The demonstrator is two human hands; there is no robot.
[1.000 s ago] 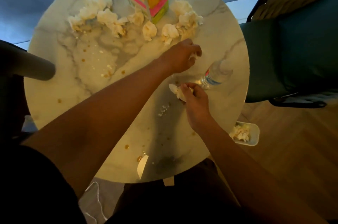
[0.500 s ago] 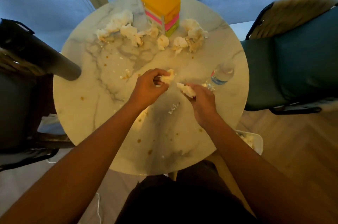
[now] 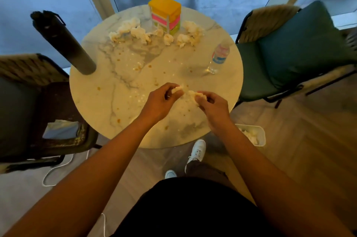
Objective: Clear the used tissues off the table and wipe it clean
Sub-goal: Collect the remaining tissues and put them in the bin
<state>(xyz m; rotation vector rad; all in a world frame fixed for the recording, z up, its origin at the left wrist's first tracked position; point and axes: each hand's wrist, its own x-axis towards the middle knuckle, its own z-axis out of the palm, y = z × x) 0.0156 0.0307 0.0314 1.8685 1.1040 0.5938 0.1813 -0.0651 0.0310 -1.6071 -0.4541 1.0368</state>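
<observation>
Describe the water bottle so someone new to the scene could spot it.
Start at the round white marble table and go to its right edge, beside the dark green chair. There stands a small clear plastic water bottle with a blue and pink label, the only see-through thing on the table, apart from the crumpled white tissues.

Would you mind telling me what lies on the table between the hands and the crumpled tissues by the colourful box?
In the head view, only marble tabletop with brown spots and small crumbs lies between them.

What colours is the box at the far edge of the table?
Yellow-orange top, pink middle, green bottom: the box, head view.
</observation>
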